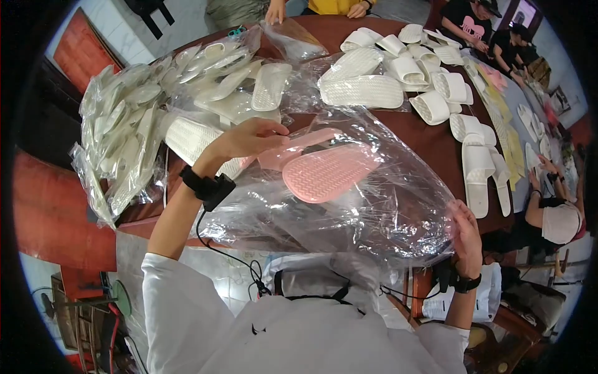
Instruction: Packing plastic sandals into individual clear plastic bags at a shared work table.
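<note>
A pair of pink slippers [330, 174] lies in front of me in a large clear plastic bag [398, 206]; one sole faces up. My left hand [254, 138] is closed at the left end of the pair, its fingers curled over the pink strap part, and the thumb side is partly hidden. Pinched in my right hand [465, 234] is the lower right edge of the bag, which spreads out between both hands. A white slipper [193, 140] lies beneath my left wrist.
Bagged white slippers [118, 137] are heaped at the left. Loose white slippers [430, 75] cover the far right of the brown table [430, 134]. Across it, another person's hand [275, 11] touches a clear bag [296, 40]. More people sit at the right.
</note>
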Demonstrator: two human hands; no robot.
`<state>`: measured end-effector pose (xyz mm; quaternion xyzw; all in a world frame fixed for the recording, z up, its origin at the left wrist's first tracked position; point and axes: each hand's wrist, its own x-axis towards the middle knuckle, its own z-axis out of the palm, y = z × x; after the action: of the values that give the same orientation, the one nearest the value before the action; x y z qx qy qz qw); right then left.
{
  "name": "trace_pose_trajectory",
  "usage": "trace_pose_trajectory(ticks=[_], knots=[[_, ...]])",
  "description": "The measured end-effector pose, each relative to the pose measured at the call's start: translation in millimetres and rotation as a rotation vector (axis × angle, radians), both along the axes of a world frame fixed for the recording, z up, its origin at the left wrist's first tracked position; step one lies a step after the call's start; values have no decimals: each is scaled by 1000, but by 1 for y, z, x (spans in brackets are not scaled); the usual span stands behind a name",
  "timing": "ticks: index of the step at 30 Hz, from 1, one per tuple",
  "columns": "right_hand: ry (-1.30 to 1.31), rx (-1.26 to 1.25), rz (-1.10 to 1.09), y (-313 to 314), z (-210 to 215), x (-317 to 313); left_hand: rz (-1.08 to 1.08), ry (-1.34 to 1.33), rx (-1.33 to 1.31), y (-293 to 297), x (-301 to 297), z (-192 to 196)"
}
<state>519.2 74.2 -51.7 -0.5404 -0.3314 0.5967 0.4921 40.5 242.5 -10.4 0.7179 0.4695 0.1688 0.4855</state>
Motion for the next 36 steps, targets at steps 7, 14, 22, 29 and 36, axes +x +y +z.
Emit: trace_pose_trajectory(ticks=[7,14,22,29,36], knots=[[-48,-20,-56,-18,-5,22,-25,38,97,-6,8,-7],[-722,-120,584,-23,-11,46,-24,21,240,-14,24,2],[-614,267,272,66,11,-1,-117,141,384,-21,52,33],[-306,148,227,132,-4,-25,-123,-51,386,-14,65,30],[-348,160,126,140,-22,-3,48,-221,157,-1,67,2]])
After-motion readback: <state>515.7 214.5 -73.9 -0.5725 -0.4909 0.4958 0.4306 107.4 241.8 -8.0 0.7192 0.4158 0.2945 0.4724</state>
